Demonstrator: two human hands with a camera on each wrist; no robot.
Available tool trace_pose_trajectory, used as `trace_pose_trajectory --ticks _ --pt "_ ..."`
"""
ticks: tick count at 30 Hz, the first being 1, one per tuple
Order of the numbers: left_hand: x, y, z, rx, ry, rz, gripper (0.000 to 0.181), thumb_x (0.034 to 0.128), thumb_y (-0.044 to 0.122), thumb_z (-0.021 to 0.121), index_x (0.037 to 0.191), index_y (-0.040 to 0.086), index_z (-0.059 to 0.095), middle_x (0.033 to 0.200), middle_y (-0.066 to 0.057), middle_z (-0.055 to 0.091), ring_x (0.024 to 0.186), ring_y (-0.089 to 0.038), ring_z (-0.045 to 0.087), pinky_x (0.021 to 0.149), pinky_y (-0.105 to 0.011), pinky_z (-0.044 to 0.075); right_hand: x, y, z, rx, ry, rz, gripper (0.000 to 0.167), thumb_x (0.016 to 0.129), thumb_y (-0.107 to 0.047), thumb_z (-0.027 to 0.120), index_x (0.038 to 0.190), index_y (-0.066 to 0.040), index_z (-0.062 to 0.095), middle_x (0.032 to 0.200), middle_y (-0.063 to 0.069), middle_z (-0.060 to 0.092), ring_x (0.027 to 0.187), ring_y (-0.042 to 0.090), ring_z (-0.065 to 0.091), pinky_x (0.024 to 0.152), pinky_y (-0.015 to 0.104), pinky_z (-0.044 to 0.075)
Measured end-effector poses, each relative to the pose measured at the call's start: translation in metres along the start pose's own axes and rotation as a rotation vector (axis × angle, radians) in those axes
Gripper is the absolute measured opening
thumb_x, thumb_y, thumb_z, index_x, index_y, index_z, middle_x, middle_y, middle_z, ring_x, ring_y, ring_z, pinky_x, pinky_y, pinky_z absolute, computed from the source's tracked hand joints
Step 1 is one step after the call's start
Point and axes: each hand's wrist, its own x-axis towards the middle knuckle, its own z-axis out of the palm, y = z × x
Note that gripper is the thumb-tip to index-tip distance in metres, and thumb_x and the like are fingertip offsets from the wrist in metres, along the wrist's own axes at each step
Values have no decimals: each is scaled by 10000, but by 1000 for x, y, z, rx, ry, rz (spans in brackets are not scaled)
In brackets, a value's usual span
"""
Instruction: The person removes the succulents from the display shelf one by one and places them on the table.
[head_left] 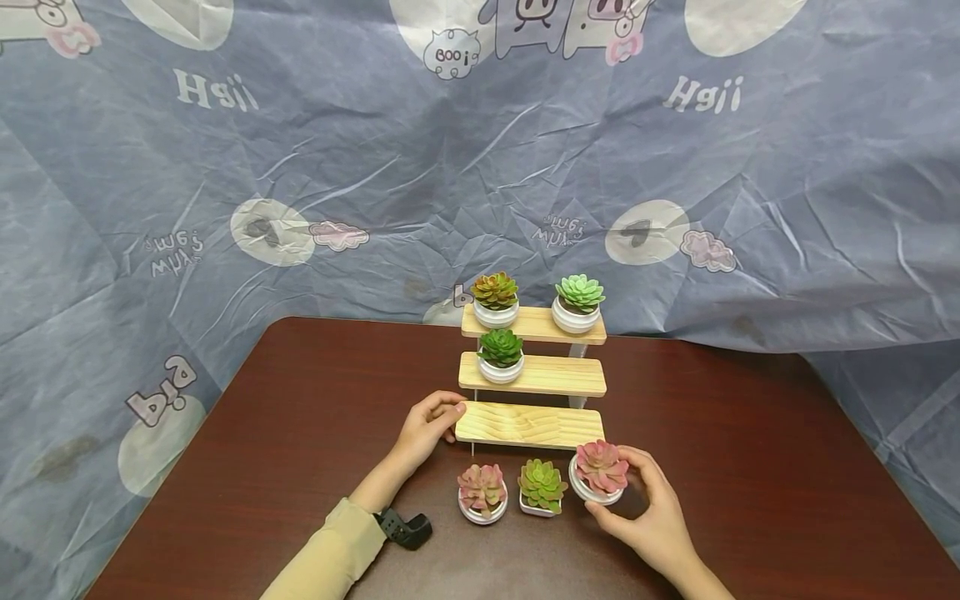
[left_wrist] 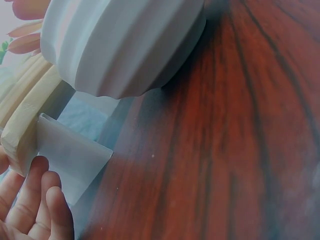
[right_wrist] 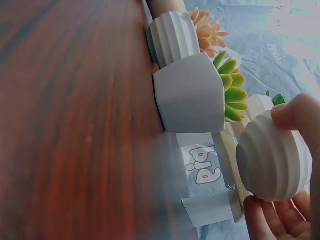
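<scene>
with right hand [head_left: 648, 512], gripping a potted pink succulent [head_left: 602, 468] aloft before the wooden stand's [head_left: 558, 375] right end, and with left hand [head_left: 431, 427], pinching its bottom tier [head_left: 528, 425], apparently mid-placement, likely needing a level lift onto that tier.

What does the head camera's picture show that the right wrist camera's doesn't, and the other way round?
Only the head view shows the left hand gripping the bottom shelf and the held plant's pink leaves. Only the right wrist view shows the underside of the held white pot. Both show the right hand holding that pot, the square-potted green succulent and the table.
</scene>
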Motion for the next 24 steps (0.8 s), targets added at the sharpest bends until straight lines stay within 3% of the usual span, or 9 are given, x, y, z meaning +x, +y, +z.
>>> trace_pose_trajectory --ticks 7,14,24 --pt "0 -1 -1 -6 -3 6 208 949 78 557 1099 -60 595 765 -6 620 628 -245 542 591 -357 518 -12 26 0 17 -39 35 772 546 70 873 1221 -17 507 1201 -49 529 1037 -4 538 894 101 393" --pt "0 -1 -1 -5 -4 12 209 950 76 555 1100 -64 593 765 -3 620 629 -259 544 590 -357 518 -13 27 -2 26 -77 18 743 553 61 874 1189 4 494 1184 63 516 1062 15 513 911 110 386" --pt "0 -1 0 0 -3 4 208 950 84 558 1100 -54 597 771 -2 624 667 -403 529 602 -382 521 -16 35 2 0 -82 1 769 512 84 880 1172 2 496 1143 70 522 1039 8 510 888 87 392"
